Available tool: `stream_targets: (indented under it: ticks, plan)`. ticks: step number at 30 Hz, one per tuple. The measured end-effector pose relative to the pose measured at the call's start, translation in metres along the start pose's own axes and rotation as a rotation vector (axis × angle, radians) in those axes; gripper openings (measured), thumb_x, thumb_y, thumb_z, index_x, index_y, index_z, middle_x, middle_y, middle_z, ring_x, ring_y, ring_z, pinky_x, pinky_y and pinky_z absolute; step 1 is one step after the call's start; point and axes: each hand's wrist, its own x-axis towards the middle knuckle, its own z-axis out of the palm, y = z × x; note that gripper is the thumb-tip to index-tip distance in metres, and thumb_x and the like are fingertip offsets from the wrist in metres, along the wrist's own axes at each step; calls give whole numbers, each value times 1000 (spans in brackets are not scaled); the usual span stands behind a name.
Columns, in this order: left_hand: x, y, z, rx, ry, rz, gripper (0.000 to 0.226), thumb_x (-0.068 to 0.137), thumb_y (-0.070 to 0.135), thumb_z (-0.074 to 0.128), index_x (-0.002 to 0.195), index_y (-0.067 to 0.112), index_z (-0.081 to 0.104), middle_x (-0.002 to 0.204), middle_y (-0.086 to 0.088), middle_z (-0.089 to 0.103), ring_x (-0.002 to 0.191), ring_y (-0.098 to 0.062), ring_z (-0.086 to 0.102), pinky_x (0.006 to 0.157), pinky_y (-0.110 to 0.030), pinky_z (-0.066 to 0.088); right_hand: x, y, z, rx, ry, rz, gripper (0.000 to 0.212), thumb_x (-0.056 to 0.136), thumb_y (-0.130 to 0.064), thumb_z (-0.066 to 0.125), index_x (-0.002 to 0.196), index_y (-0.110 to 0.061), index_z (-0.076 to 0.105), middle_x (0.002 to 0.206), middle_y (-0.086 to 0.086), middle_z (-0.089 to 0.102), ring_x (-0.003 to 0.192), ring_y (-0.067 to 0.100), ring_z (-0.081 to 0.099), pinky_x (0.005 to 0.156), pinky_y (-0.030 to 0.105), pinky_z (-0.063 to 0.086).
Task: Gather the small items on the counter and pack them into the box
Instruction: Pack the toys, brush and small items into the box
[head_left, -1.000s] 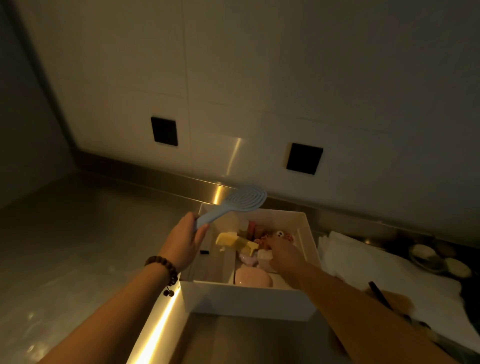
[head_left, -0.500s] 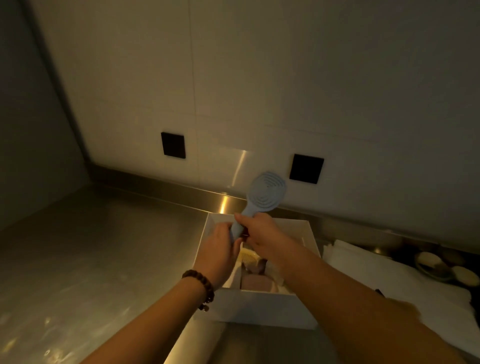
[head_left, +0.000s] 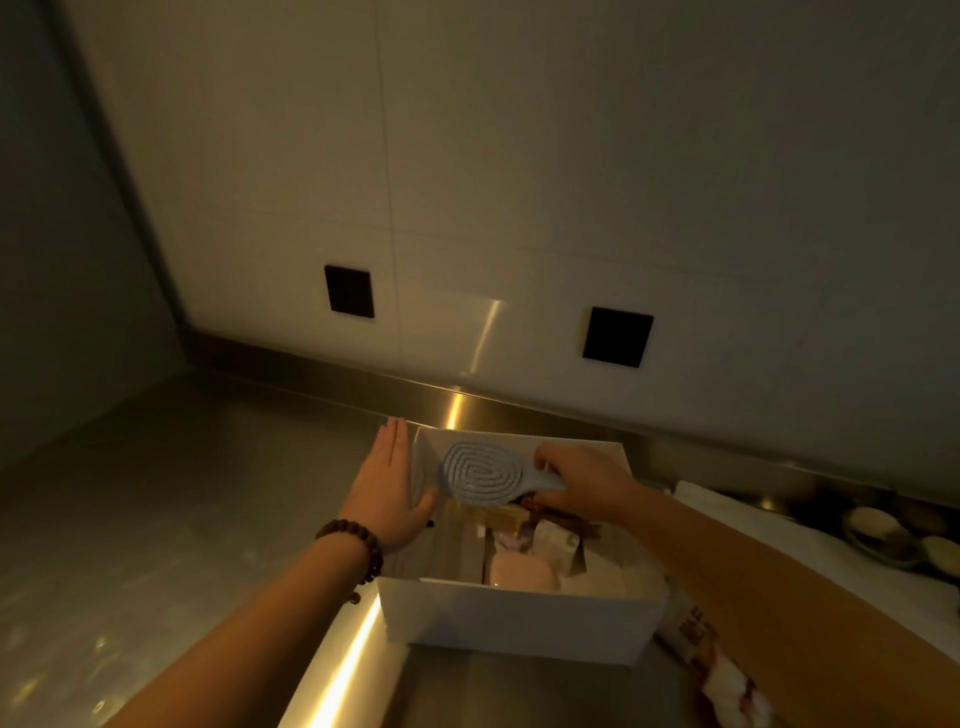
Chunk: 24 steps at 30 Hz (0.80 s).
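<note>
R hand (head_left: 582, 480) holds brush (head_left: 480, 472) over box (head_left: 519, 618)

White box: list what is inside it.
In the white box: a blue hairbrush held by the right hand, a yellow comb, a pink rounded item. The rest is covered.

- Box (head_left: 519, 618) sits on the bench (head_left: 171, 519), near the back wall.
- Hairbrush (head_left: 480, 473) over the box's far-left part, handle toward the right.
- Right hand (head_left: 584, 480) on the brush handle, above the box's far side.
- Left hand (head_left: 389, 493) flat against the box's left wall, outside it.
- Comb (head_left: 498, 517) inside the box, under the brush.
- Cloth (head_left: 769, 525) right of the box; small dishes (head_left: 893, 535) further right.
- Two wall sockets (head_left: 617, 336) behind the box.
</note>
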Motion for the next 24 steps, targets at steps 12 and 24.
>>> stream_targets:
  ticks: [12, 24]
  plan:
    - [-2, -8, 33, -84, -141, -90, 109, 78, 43, 67, 145, 22, -16, 158, 0, -1, 139, -19, 25, 110, -36, 31, 10, 14, 44, 51, -10, 20, 33, 85, -26, 64, 116, -14, 65, 115, 6, 63, 107, 21, 57, 95, 30, 43]
    - [-2, -3, 28, -71, -140, -84, 106, 78, 38, 68, 146, 24, -12, 157, -2, 5, 137, -20, 30, 108, -36, 34, -9, 10, 58, 187, 61, 82, 46, 84, -40, 62, 127, -32, 47, 123, -8, 58, 112, 12, 53, 99, 33, 43]
